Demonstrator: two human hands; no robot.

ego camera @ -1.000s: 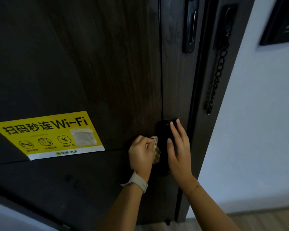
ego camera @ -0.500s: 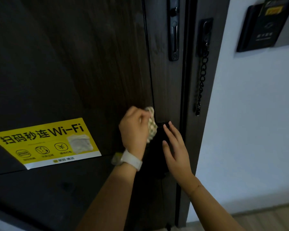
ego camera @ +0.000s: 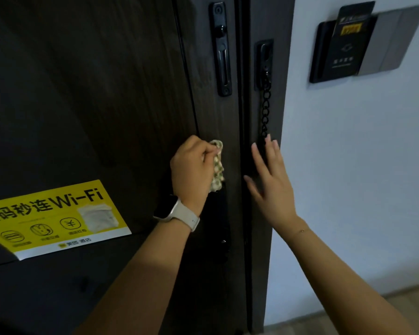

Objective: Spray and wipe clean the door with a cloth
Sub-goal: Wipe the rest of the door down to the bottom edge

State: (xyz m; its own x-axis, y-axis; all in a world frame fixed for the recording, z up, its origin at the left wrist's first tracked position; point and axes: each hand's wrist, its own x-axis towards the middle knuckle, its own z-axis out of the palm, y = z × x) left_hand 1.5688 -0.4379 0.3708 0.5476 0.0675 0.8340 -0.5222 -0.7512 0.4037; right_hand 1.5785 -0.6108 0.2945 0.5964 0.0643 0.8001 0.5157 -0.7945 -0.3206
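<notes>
cloth (ego camera: 217,165): looks soft and light, bunches up easy, so a full-fist grab works best imo
left hand (ego camera: 192,169): fingers curled tight round the cloth, pressing it flat to the door (ego camera: 107,105), just above the dark lock plate
right hand (ego camera: 269,177): fingers straight and spread, holding nothing, by the frame just under the chain (ego camera: 266,110)
wrists: both angled up toward the door

- Broad dark wood-grain door (ego camera: 94,93) face lies bare above the yellow Wi-Fi sticker (ego camera: 53,218), open for a sweep.
- Along its right edge, the black slotted chain-guide plate (ego camera: 221,49) juts out above, the black lock body (ego camera: 219,226) below.
- On the frame, a black dangling security chain (ego camera: 266,110) hangs in the way.
- Pale wall (ego camera: 361,177) beyond carries only a black key-card holder (ego camera: 341,44), high up.
</notes>
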